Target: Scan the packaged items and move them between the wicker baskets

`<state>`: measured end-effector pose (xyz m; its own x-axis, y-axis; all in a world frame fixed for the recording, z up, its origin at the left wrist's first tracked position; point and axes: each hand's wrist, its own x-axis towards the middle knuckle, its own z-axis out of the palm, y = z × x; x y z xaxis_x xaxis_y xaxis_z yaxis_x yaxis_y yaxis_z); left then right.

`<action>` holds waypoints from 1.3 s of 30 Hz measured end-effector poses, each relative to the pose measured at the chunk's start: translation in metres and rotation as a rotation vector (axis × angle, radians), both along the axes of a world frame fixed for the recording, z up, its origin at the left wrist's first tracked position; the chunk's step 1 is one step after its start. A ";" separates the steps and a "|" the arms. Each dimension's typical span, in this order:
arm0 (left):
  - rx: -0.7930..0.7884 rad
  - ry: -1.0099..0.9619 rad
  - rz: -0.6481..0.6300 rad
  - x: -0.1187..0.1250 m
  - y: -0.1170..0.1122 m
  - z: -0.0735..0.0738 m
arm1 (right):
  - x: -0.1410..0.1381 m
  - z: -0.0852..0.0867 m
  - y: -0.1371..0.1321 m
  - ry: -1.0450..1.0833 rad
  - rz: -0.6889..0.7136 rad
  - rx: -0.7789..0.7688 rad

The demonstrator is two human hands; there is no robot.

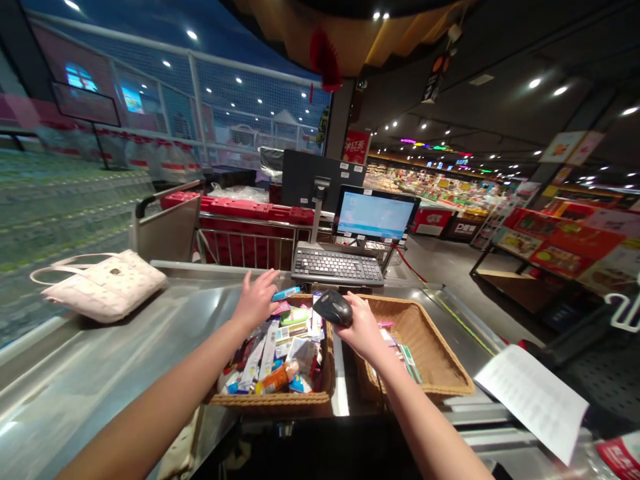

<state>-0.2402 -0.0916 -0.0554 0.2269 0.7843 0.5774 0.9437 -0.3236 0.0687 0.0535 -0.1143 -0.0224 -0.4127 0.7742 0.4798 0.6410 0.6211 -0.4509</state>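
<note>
My left hand [256, 297] hovers over the far end of a wicker basket [280, 399] packed with several small packaged goods. Its fingers pinch a slim blue packet [286, 293]. My right hand [361, 327] is closed round a black handheld barcode scanner [333, 307], held between the two baskets and aimed toward the blue packet. A second wicker basket [440, 363] on the right holds only a few flat packets [403, 353] along its left side.
Both baskets sit on a steel checkout counter [100, 373]. A pale pink handbag [103, 285] lies at the left. A keyboard [337, 265] and screen [375, 215] stand behind the baskets. A white paper sheet [533, 397] lies right. Red shelves [565, 247] line the aisle.
</note>
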 end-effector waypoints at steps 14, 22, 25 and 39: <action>-0.078 0.027 0.162 -0.045 -0.058 -0.046 | -0.035 -0.006 0.003 -0.009 0.094 -0.065; -0.158 0.081 0.259 -0.041 -0.078 -0.066 | -0.050 -0.005 0.000 -0.057 0.104 -0.144; -0.191 0.050 0.276 -0.033 -0.085 -0.073 | -0.053 -0.006 -0.001 -0.051 0.116 -0.154; -0.146 -0.050 -0.025 0.044 -0.033 -0.020 | -0.004 0.008 -0.002 0.045 0.072 -0.008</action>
